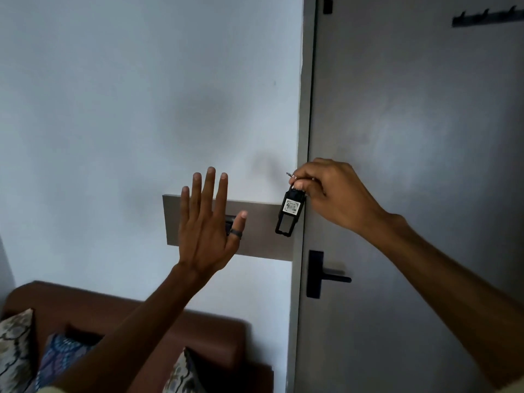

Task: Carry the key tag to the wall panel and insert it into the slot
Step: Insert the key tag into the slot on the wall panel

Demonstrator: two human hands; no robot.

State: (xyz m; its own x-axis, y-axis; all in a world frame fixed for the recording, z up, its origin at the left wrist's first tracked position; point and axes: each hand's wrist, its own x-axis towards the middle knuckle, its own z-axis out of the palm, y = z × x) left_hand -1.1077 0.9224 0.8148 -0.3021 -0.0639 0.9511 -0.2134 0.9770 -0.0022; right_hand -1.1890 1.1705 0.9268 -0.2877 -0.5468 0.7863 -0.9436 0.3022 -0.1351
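Note:
A black key tag (289,212) with a white label hangs from a metal ring pinched in my right hand (331,194). It dangles in front of the right end of a grey wall panel (261,231). My left hand (208,222) is raised flat with fingers spread in front of the panel's left half, a dark ring on its thumb. A dark slot (229,222) on the panel shows partly behind that thumb; most of it is hidden.
A grey door (411,137) with a black lever handle (326,275) stands right of the panel. A row of hooks (487,17) is mounted high on the door. Below left, a brown sofa (170,316) holds patterned cushions (17,350).

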